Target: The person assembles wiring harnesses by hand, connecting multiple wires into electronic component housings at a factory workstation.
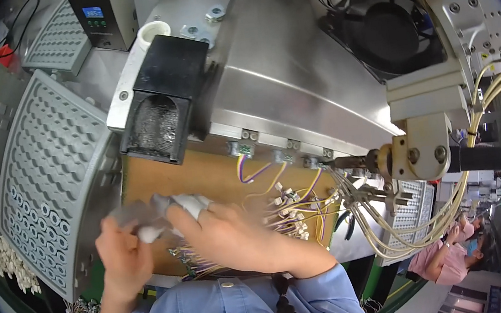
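My left hand is raised over the brown work board, its fingertips smeared by motion. Close beside it, my right hand reaches in from the right with its fingers curled and pressed together. Whitish and grey coverings show on the fingertips of both hands. Whatever lies between the fingers is too blurred to name. Under and beside my right hand lies a heap of wire leads with white connectors, in yellow and purple. Several small motor-like parts with trailing wires, one a round metal part, sit along the metal fixture edge.
A grey tray of round parts stands at the left. A black box with a dark hollow stands ahead. The tool head with cream tubes and a black fan crowd the right. A co-worker in pink sits far right.
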`<state>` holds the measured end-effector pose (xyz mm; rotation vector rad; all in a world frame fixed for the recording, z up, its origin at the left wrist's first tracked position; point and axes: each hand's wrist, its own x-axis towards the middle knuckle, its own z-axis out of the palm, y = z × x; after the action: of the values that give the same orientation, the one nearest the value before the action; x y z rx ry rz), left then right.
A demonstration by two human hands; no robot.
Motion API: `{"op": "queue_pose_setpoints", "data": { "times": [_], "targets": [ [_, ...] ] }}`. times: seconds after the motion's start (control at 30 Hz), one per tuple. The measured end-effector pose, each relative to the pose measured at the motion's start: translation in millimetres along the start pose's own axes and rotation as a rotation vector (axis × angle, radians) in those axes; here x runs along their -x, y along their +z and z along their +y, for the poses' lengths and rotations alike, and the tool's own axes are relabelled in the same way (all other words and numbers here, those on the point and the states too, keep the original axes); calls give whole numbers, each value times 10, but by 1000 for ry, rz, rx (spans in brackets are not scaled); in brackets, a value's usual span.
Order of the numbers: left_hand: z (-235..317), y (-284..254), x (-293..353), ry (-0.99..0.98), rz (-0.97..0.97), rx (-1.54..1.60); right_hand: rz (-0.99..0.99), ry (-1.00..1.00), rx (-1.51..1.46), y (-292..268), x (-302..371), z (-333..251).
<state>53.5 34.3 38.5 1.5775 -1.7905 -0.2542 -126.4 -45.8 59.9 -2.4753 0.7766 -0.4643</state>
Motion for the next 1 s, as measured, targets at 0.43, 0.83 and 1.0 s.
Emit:
{"op": "queue_pose_setpoints", "data": {
  "times": [0.43, 0.83, 1.0],
  "targets": [
    [-2931, -2001, 1176, -618, -230, -944, 52, -50, -349, -140, -46, 129],
    [-1561, -1566, 732, -518, 290, 220, 44, 422, -1058, -480, 115, -42],
    [-50, -225, -32, 25, -45, 470, 25, 305, -680, -210, 210, -12]
  ]
}}
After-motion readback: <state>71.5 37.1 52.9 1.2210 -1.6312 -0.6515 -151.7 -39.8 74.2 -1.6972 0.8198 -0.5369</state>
